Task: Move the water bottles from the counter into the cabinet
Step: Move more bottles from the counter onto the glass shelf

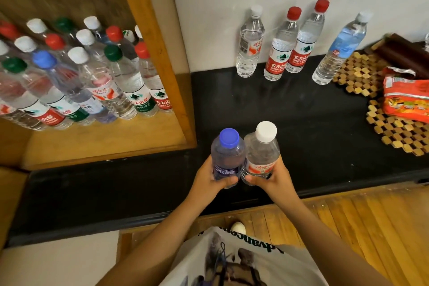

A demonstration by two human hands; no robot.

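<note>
Gripping 2 bottles (243, 158), the hands (246, 179) hide their bases.

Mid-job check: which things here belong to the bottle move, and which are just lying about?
Job:
- blue-capped bottle in left hand
- white-capped bottle in right hand
- four bottles by the wall
- cabinet, already holding many bottles

Lying about:
- bamboo mat
- orange snack packet
- dark roll

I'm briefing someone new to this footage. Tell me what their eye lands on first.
First, two bottles held side by side over the counter: a blue-capped one in the left hand and a white-capped one in the right hand. Next, the crowd of bottles in the cabinet at left, then four bottles along the wall.
</note>
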